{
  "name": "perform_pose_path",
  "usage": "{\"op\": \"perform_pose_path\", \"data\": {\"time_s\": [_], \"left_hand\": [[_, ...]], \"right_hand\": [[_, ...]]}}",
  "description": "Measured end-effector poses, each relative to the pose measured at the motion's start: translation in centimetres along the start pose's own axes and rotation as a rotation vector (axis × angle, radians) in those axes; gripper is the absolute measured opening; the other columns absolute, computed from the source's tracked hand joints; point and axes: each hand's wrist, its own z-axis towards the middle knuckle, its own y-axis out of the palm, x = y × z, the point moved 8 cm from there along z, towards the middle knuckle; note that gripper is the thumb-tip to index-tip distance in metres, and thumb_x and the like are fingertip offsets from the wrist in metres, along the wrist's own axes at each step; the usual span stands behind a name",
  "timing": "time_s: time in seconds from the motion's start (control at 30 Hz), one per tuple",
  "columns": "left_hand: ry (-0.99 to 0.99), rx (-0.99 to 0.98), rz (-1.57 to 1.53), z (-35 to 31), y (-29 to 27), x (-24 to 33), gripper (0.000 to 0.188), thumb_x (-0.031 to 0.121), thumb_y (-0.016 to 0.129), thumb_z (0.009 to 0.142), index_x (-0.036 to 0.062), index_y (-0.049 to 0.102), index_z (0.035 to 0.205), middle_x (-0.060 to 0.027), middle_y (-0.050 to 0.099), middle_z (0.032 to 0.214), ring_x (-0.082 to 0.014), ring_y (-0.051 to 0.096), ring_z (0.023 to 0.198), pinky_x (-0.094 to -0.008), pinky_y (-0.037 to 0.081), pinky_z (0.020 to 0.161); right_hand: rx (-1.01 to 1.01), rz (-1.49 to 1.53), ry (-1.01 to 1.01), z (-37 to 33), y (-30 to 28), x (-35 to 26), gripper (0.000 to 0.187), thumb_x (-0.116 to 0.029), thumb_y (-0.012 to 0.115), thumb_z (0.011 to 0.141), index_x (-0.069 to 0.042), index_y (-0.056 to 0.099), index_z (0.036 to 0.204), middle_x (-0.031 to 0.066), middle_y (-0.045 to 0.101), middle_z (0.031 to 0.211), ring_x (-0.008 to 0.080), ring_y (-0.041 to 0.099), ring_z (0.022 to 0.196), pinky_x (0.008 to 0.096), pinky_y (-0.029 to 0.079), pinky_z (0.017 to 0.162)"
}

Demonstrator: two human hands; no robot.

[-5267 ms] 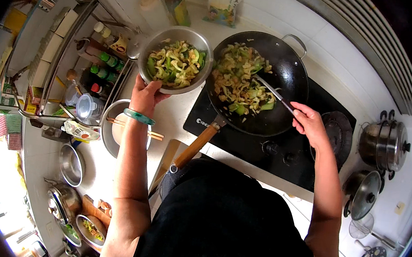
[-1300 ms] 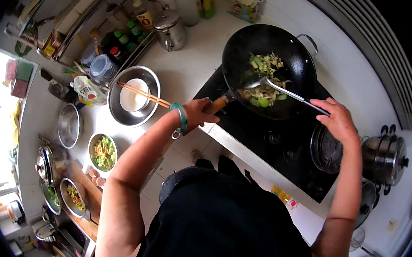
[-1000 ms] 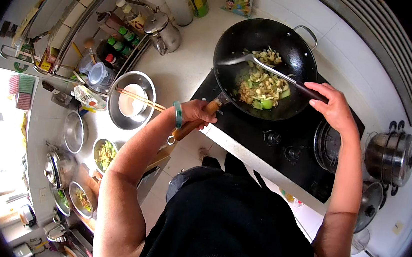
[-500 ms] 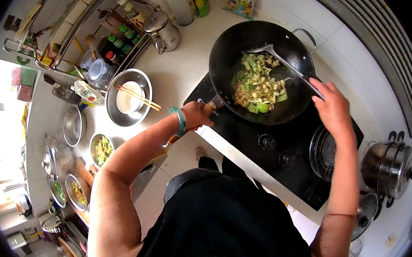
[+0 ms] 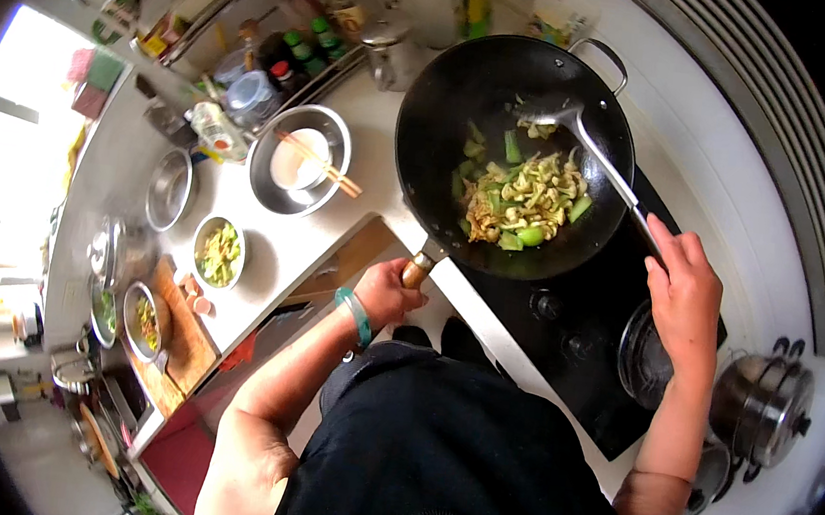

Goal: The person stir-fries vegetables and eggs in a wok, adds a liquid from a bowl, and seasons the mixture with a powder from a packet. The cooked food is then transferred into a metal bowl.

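Observation:
A black wok (image 5: 431, 129) sits tilted over the stove, its rim reaching past the counter's front edge. My left hand (image 5: 387, 293), with a green bangle at the wrist, is closed round the wok's wooden handle (image 5: 418, 270). My right hand (image 5: 684, 298) grips the dark end of a metal wok spatula (image 5: 605, 164). The spatula's blade lies at the far side of the wok, with a few food pieces by it. Most of the food, chopped pale and green vegetables (image 5: 540, 193), is heaped toward the near side.
Left on the counter stand a steel bowl (image 5: 342, 140) with chopsticks across it, a bowl of cut greens (image 5: 222, 256) and a wooden cutting board (image 5: 183, 354). A black stove (image 5: 561, 374) lies below the wok. Stacked steel pots (image 5: 763, 410) stand at the right.
The wok and my left hand have come nearer my body. The spatula has shifted within the wok, and some food now lies apart at the far side. The whole view has turned somewhat.

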Motion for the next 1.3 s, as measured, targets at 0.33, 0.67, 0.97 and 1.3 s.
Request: {"op": "perform_pose_path", "data": {"time_s": [0.33,0.67,0.97,1.3], "left_hand": [[-0.011,0.307,-0.242,-13.5,-7.5,-10.0,0.022,0.011,0.069,0.070,0.0024,0.055,0.085,-0.0014,0.052,0.064,-0.0088,0.049,0.054,-0.0267,0.042,0.049],[-0.056,0.711,-0.364,-25.8,-18.8,-22.4,0.022,0.011,0.068,0.071,0.0041,0.055,0.088,-0.0010,0.052,0.062,-0.0082,0.049,0.048,-0.0248,0.042,0.044],[-0.067,0.808,-0.535,-30.4,-24.8,-28.2,0.035,0.007,0.063,0.070,0.0073,0.064,0.105,0.0019,0.055,0.067,-0.0058,0.046,0.051,-0.0221,0.040,0.045],[-0.181,1.041,-0.477,-29.2,-27.2,-32.1,0.031,0.009,0.066,0.069,0.0022,0.064,0.099,-0.0041,0.066,0.077,-0.0093,0.056,0.062,-0.0260,0.046,0.054]], "right_hand": [[-0.167,0.062,-0.385,-2.2,2.6,-14.7,0.046,0.002,0.061,0.077,-0.007,0.057,0.121,0.0145,0.050,0.083,0.0321,0.056,0.070,0.0393,0.046,0.063],[-0.205,0.434,-0.689,-1.0,11.0,-36.3,0.041,-0.003,0.061,0.079,-0.009,0.059,0.120,0.0122,0.053,0.083,0.0264,0.056,0.073,0.0332,0.046,0.069],[-0.176,0.228,-0.991,-5.5,16.2,-47.3,0.041,-0.003,0.061,0.079,-0.014,0.059,0.118,0.0095,0.051,0.081,0.0261,0.058,0.070,0.0367,0.049,0.062],[-0.273,0.457,-0.955,0.7,19.6,-49.1,0.035,-0.008,0.062,0.081,-0.008,0.059,0.116,0.0151,0.056,0.084,0.0325,0.058,0.075,0.0393,0.047,0.068]]}}
